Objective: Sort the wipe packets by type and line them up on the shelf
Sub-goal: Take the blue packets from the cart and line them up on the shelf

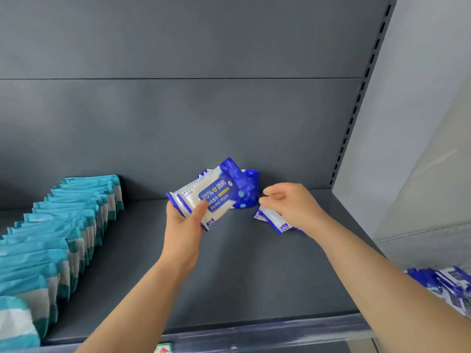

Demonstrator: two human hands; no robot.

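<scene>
Placement of the blue type looks like the step in hand. The teal packets already stand in a long overlapping row along the left of the shelf, running from the back panel towards the front edge.

Your left hand grips a blue alcohol wipes packet by its lower left end, thumb across the face, and holds it tilted just above the shelf near the back. Right behind it a second blue packet leans against the back panel. A third blue packet lies flat on the shelf beneath your right hand. That hand's fingers are loosely curled over it, but whether they pinch it or only hover cannot be told from here. A pile of loose blue packets waits at the lower right, beyond the end of the shelf.

The blue row has barely begun, so most of this half of the task seems to be ahead. The next move probably calls for you to stand the held packet upright against the leaning one, face forward. Keep it well apart from the teal row. These soft packs are likely to flop, so steady the leaning one as you set the next against it.
</scene>
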